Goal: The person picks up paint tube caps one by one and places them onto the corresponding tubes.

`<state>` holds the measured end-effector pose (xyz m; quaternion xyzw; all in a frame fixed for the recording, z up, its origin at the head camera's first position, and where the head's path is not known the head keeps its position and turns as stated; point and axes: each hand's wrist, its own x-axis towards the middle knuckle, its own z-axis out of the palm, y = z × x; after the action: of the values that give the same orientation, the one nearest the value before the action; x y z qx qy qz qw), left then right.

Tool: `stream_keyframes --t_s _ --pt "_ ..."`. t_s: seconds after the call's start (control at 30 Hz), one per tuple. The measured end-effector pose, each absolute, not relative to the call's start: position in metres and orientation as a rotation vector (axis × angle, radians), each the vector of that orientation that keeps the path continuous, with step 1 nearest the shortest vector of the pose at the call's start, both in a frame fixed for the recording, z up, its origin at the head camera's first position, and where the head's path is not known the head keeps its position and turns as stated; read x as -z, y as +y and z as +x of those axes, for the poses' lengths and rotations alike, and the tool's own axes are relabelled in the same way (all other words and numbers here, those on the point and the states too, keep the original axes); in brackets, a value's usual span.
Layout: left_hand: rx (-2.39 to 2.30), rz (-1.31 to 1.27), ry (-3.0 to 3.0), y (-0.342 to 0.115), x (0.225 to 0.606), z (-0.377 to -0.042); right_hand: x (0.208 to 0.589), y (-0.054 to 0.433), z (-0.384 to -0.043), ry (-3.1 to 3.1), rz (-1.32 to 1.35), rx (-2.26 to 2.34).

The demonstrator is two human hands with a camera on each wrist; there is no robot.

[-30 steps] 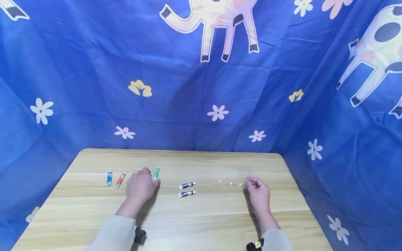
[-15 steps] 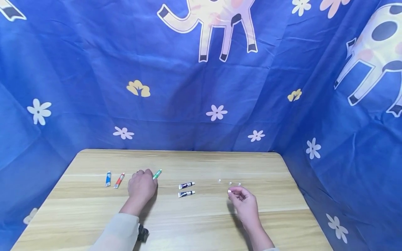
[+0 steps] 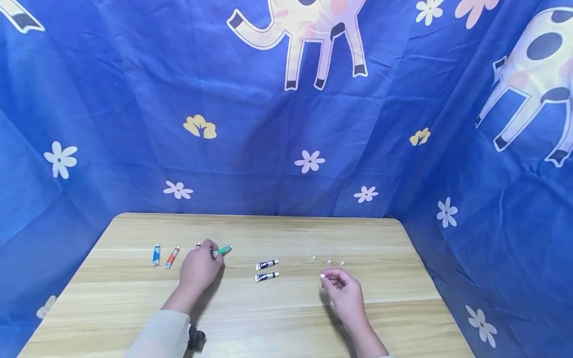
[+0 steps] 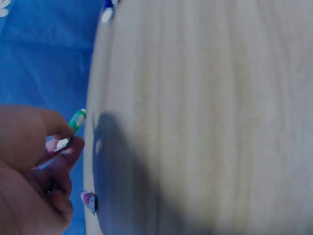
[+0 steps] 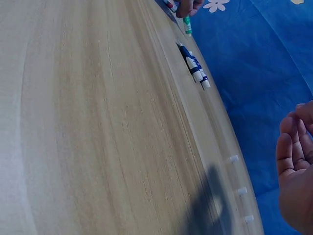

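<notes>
In the head view my left hand (image 3: pixel 200 266) pinches a green paint tube (image 3: pixel 223 250), its capped end pointing right. The left wrist view shows that green tube (image 4: pixel 77 120) between thumb and fingers, raised off the table. Part of another tube (image 3: pixel 198 245) peeks out behind this hand; its magenta label (image 4: pixel 88 198) shows in the left wrist view. To the right, my right hand (image 3: pixel 348 296) holds a small white cap (image 3: pixel 322 275) between thumb and index finger. Three similar white caps (image 3: pixel 329 262) lie in a row beyond it. The right wrist view hides the held cap.
Two dark blue paint tubes (image 3: pixel 267 276) lie side by side between the hands. At the left are a blue tube (image 3: pixel 156 255) and an orange-red tube (image 3: pixel 172 257). The wooden table (image 3: pixel 250 323) meets a blue patterned curtain (image 3: pixel 268 124) at its back edge.
My right hand has moved left and toward me from the row of caps, bringing a white cap. The green tube, earlier pointing away, has been picked up and tipped to the right.
</notes>
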<state>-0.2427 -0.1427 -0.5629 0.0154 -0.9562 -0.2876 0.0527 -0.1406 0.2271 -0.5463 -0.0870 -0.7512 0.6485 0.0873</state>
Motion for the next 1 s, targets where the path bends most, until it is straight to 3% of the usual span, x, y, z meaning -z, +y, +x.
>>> stream_keyframes --t_s 0.47,1.0 --pt "1.405 -0.024 -2.801 -0.137 0.536 -0.21 0.546 0.215 -0.14 -2.248 -0.183 -1.939" --pt "1.648 0.017 -2.779 -0.108 0.543 -0.143 0.559 0.179 -0.12 -2.345 -0.005 -1.989"
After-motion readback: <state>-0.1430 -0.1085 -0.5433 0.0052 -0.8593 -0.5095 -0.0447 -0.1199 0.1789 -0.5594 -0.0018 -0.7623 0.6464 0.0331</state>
